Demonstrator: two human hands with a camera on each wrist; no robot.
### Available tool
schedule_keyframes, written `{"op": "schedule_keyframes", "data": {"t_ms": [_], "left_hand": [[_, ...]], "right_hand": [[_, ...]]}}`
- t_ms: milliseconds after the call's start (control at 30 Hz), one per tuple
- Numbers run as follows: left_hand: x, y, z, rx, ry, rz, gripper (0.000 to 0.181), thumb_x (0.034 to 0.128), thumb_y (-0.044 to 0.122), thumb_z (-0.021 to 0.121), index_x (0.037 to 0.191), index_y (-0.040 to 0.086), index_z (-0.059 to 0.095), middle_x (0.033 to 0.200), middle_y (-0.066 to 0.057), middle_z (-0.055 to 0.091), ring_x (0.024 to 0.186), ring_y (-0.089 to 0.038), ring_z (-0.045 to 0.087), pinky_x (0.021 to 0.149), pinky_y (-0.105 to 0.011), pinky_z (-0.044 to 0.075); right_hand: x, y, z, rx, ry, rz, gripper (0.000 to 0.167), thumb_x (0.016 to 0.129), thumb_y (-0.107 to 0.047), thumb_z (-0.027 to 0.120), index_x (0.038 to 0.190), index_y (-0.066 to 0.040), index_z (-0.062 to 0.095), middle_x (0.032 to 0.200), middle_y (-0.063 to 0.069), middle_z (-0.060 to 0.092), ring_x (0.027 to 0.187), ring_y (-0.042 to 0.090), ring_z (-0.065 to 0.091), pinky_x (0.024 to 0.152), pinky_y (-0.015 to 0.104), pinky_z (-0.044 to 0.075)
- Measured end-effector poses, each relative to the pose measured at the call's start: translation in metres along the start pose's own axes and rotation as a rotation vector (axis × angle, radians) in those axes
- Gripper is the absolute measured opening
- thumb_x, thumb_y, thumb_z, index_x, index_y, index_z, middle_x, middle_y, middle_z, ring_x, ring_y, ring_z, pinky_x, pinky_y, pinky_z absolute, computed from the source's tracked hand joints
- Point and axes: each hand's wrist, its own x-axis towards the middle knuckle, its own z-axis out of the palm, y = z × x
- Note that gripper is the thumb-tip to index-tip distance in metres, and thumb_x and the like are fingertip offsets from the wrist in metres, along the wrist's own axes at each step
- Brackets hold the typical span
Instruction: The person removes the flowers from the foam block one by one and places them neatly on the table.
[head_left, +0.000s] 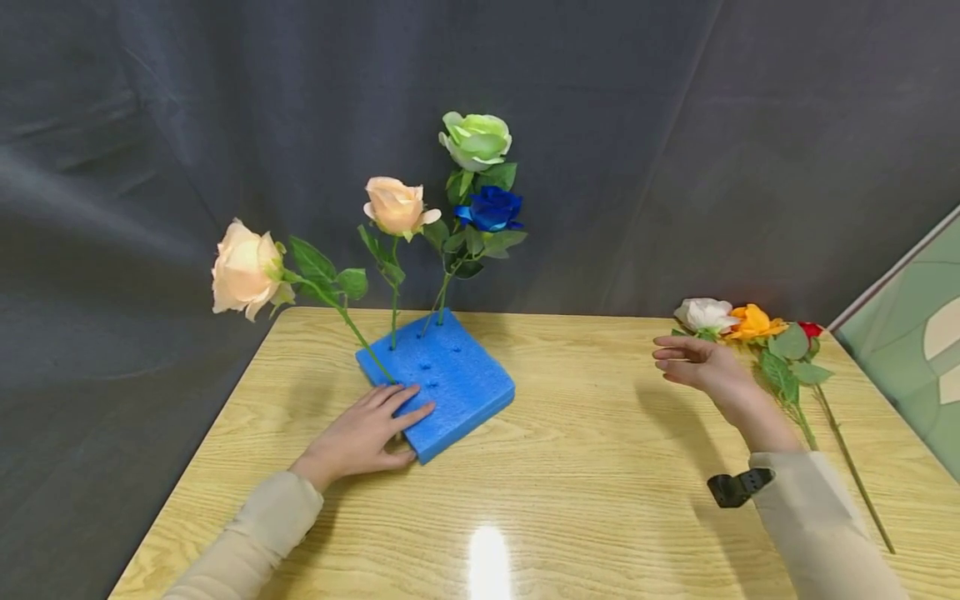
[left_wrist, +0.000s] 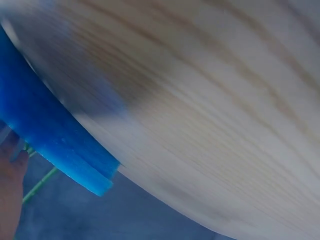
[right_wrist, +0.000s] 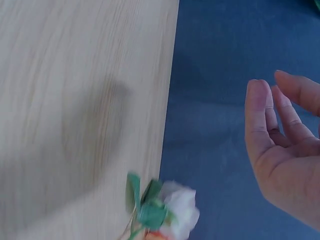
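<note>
My left hand (head_left: 366, 433) rests with spread fingers on the near left edge of a blue foam block (head_left: 465, 383); the block also shows in the left wrist view (left_wrist: 55, 130). Stems of two peach roses (head_left: 247, 271) (head_left: 397, 207), a green rose (head_left: 477, 140) and a blue rose (head_left: 492, 209) stand in its holes, the leftmost leaning far left. My right hand (head_left: 712, 371), empty, hovers over the table beside a white rose (head_left: 707, 315), its fingers loosely bent; the right wrist view shows the hand (right_wrist: 287, 145) apart from the white rose (right_wrist: 182, 210).
An orange rose (head_left: 753, 322) and a red rose (head_left: 810, 330) lie by the white one at the table's right, stems toward the near side. A dark curtain (head_left: 600, 167) hangs behind the wooden table (head_left: 585, 467). A green panel (head_left: 915, 317) stands at the far right.
</note>
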Motion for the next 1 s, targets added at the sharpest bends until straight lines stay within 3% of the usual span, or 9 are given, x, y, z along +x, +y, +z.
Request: {"op": "schedule_keyframes", "data": {"t_ms": [300,700,1000], "left_hand": [[0.009,0.015,0.002,-0.003,0.025,-0.006,0.067,0.0902,0.051,0.058,0.147,0.021,0.04,0.148,-0.017,0.042,0.135,-0.035,0.042,0.108,-0.048,0.042],[0.023,0.039,0.004,0.177,0.149,-0.037,0.065,0.0868,0.059,0.058,0.14,0.023,0.05,0.135,-0.013,0.056,0.121,-0.03,0.056,0.099,-0.041,0.051],[0.031,0.054,0.001,0.193,0.165,-0.081,0.063,0.0877,0.06,0.055,0.138,0.021,0.053,0.133,-0.012,0.059,0.119,-0.03,0.058,0.096,-0.039,0.053]], "right_hand": [[0.012,-0.019,0.034,0.001,-0.009,-0.01,0.051,0.097,-0.012,0.054,0.14,0.009,0.037,0.104,-0.013,0.057,0.092,-0.008,0.06,0.087,0.017,0.054],[0.031,-0.03,0.077,0.122,-0.006,-0.034,0.047,0.097,-0.006,0.05,0.141,0.008,0.038,0.102,-0.008,0.059,0.092,-0.002,0.061,0.085,0.015,0.053],[0.039,-0.035,0.102,0.178,0.006,-0.013,0.044,0.098,-0.008,0.05,0.139,0.006,0.042,0.103,-0.004,0.06,0.093,0.002,0.062,0.086,0.018,0.054]]}}
